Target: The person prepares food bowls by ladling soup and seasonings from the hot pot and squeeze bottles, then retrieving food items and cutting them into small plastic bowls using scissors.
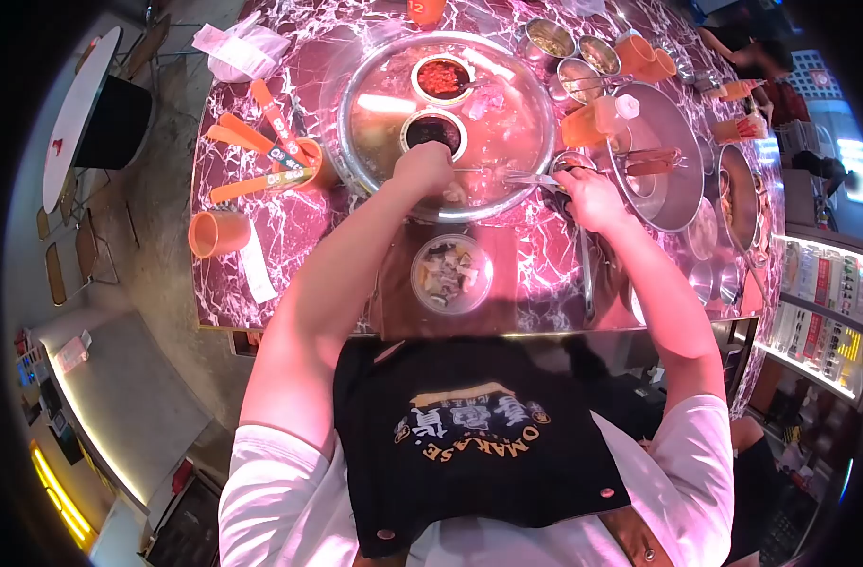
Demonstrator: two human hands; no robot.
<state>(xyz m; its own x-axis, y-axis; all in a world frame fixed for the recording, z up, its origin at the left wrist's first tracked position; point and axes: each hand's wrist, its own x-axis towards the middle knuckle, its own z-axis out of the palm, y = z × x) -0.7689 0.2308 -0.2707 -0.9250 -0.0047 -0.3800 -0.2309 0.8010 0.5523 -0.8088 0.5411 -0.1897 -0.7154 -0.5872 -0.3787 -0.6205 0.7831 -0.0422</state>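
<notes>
My left hand is closed over the near edge of a large round metal tray, just below a bowl of dark sauce; what its fingers pinch is too small to make out. Shut on a pair of scissors, my right hand is at the tray's right rim, the blades pointing left toward my left hand. A bowl of red chopped sauce stands farther back in the tray. Nearer to me, a round clear tub holds pale and dark cut pieces.
Orange-handled tools in an orange cup and another orange cup are at left. A squeeze bottle, a large metal bowl and small metal bowls stand at right. Part of a person shows at the far right.
</notes>
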